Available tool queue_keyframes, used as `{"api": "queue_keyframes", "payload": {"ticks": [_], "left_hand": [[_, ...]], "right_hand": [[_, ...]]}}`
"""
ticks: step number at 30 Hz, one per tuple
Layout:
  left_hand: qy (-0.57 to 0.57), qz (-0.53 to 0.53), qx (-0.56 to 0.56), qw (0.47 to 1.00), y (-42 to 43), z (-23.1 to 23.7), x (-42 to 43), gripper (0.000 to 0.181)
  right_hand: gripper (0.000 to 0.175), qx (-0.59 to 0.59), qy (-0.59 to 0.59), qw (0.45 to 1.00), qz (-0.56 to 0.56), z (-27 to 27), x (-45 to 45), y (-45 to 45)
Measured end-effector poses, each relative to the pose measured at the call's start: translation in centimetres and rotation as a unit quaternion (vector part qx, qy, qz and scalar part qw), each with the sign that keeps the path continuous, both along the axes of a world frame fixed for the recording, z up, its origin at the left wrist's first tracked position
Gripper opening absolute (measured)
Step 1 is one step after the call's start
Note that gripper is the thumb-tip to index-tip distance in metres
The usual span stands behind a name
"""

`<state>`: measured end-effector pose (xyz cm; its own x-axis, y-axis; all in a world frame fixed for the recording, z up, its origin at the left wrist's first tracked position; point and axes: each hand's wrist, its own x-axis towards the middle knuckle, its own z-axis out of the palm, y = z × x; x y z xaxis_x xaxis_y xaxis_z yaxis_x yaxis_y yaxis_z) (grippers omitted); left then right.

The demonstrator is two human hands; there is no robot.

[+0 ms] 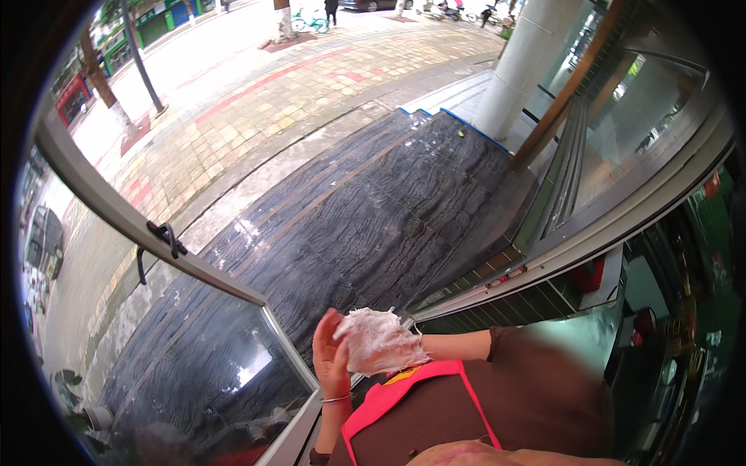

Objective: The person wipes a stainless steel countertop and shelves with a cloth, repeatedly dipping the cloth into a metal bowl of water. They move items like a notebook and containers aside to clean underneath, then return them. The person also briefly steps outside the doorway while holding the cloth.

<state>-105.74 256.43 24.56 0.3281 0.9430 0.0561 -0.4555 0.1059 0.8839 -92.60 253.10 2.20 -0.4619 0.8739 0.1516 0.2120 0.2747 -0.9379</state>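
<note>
A crumpled whitish cloth (382, 341) hangs in front of my chest, over the top of a red apron (387, 393). My left hand (332, 349), with a thin bangle at the wrist, is at the cloth's left edge, thumb and fingers around that edge. From the right, my other forearm reaches behind the cloth, which hides my right hand. A glass door (221, 355) with a pale metal frame stands open close to my left arm; a dark handle (167, 237) sits on its frame.
Dark veined stone steps (349, 215) lead down to a paved sidewalk (245, 105). At the right are a window frame (629, 204), a green-tiled wall (501, 309) and a round pillar (518, 70). A potted plant (96, 416) stands at lower left. People are far off.
</note>
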Motion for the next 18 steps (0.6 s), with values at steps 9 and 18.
{"api": "queue_keyframes", "payload": {"ticks": [9,18], "left_hand": [[-0.143,-0.316,-0.304,0.887,-3.8,-4.6,2.3,0.043],[-0.039,-0.371,-0.24,0.896,-13.8,-4.4,6.4,0.041]], "right_hand": [[0.016,-0.467,0.547,0.69,0.077,6.8,6.9,-6.9],[0.033,-0.451,0.667,0.561,0.191,8.0,11.9,-17.6]]}}
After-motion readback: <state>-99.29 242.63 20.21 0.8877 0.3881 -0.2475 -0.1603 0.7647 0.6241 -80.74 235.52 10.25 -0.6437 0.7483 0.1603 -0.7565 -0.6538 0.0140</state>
